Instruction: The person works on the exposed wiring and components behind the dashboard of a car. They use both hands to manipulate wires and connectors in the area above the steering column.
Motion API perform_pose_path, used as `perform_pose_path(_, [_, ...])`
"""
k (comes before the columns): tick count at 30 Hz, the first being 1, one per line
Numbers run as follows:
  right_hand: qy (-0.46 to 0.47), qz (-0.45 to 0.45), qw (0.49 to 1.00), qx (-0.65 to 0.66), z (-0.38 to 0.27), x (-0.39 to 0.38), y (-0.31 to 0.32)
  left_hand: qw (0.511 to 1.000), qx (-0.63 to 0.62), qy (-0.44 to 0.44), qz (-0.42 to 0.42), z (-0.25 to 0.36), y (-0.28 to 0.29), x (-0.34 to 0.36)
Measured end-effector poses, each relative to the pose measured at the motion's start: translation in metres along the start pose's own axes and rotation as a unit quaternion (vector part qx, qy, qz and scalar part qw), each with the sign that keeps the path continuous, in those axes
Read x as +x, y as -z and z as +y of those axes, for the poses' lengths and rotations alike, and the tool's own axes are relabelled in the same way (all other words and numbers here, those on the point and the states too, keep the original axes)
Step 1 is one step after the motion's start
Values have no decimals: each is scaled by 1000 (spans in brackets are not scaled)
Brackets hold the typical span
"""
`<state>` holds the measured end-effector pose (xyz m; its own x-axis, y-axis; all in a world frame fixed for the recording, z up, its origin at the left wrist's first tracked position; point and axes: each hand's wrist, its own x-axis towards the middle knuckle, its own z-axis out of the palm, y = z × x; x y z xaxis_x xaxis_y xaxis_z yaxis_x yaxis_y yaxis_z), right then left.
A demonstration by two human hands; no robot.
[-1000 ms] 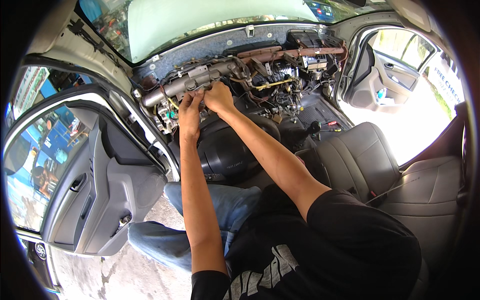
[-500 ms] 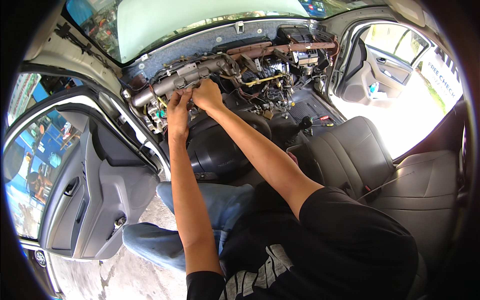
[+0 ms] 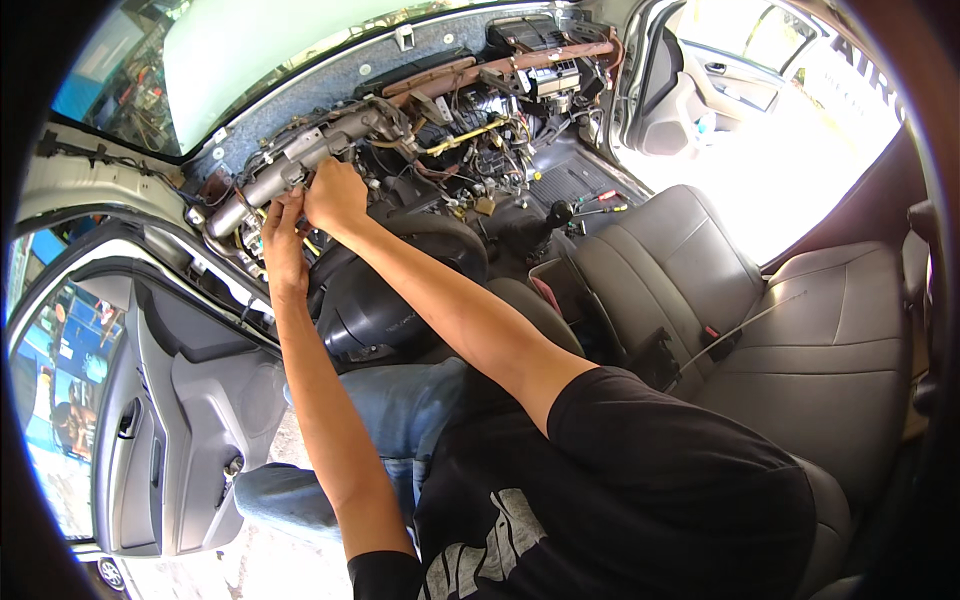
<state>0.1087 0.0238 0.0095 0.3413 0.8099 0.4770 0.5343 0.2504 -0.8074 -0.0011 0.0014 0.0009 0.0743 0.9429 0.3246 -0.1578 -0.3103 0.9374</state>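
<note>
Both my hands are up at the stripped dashboard, against the lower side of the grey metal cross beam (image 3: 268, 187). My left hand (image 3: 284, 245) has its fingers and thumb drawn together just under the beam. Beside it, almost touching, my right hand (image 3: 335, 197) is closed with its knuckles up. Whatever the fingers of both hands hold is hidden behind them and too small to name. Below my forearms sits the black steering wheel (image 3: 385, 290).
Exposed wiring (image 3: 485, 135) and a brown pipe-like bar (image 3: 540, 62) run along the dashboard. A gear lever (image 3: 557, 214) stands right of the steering wheel, near several hand tools (image 3: 603, 205). Grey seats (image 3: 670, 260) lie to the right. The driver's door (image 3: 190, 400) hangs open at left.
The view has swung, so the dashboard and my hands appear further left and tilted. Both hands stay at the same spot under the beam, with fingers still closed.
</note>
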Motion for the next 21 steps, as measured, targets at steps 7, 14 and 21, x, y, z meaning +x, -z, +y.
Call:
perform_pose_path(7, [22, 46, 999, 7, -7, -5, 3, 1000, 7, 22, 13, 6, -5, -3])
perform_pose_path(14, [30, 43, 999, 0, -8, -5, 3, 1000, -18, 20, -2, 5, -6, -2])
perform_pose_path(21, [56, 18, 998, 0, -8, -4, 3, 999, -29, 24, 20, 3, -6, -4])
